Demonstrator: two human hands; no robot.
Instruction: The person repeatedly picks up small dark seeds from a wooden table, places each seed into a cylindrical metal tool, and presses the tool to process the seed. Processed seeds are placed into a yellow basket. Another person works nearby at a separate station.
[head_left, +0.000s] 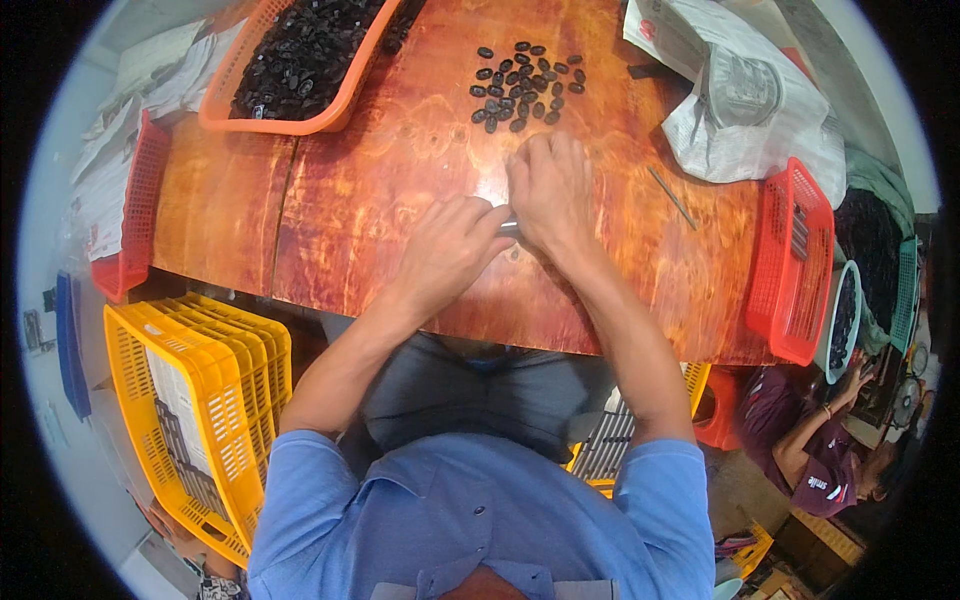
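My left hand [447,245] is closed, thumb and fingers pinched on a short grey, shiny bar-like piece [509,228], seen only in part. Against it, my right hand [548,185] has its fingers curled down near the tabletop, and its heel hides the piece's other end. What the right fingertips hold is hidden. Just beyond my right hand lies a loose cluster of small black oval pieces [520,88] on the wooden table [380,250].
An orange basket [322,122] heaped with black parts stands at far left. Red baskets [790,270] [140,200] flank the table. A thin rod [672,198] lies right of my hands, below a white sack [740,110]. Yellow crates [235,400] stand at left; a person [815,450] sits at right.
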